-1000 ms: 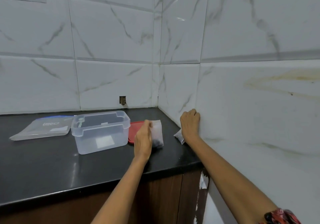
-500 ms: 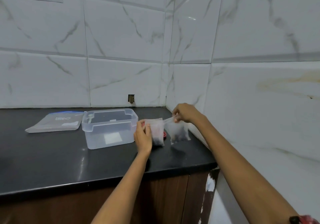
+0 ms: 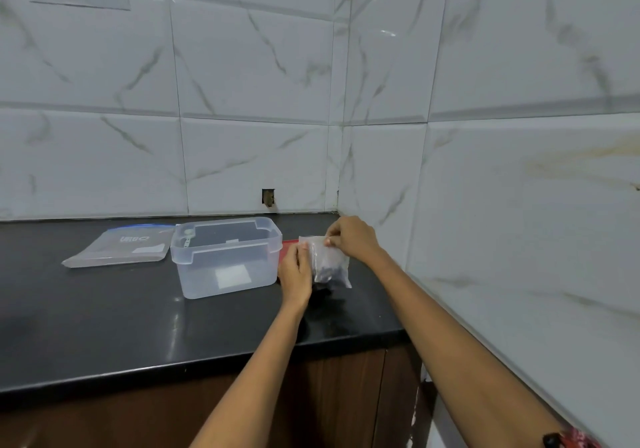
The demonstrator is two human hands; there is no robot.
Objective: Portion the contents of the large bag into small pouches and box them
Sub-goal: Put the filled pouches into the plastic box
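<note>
Both hands hold pouches just above the desk.

The left hand [image 3: 295,273] and right hand [image 3: 351,240] pinch the top edge of small pouches [image 3: 329,263] with dark contents, at 3 o'clock of the clear box [image 3: 227,257]. The large bag [image 3: 119,250] lies flat at the box's 9 o'clock.

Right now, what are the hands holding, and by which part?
Both hold small clear pouches with dark contents: the right hand pinches a pouch at its top edge, the left hand grips the left side. How many pouches is unclear.
</note>
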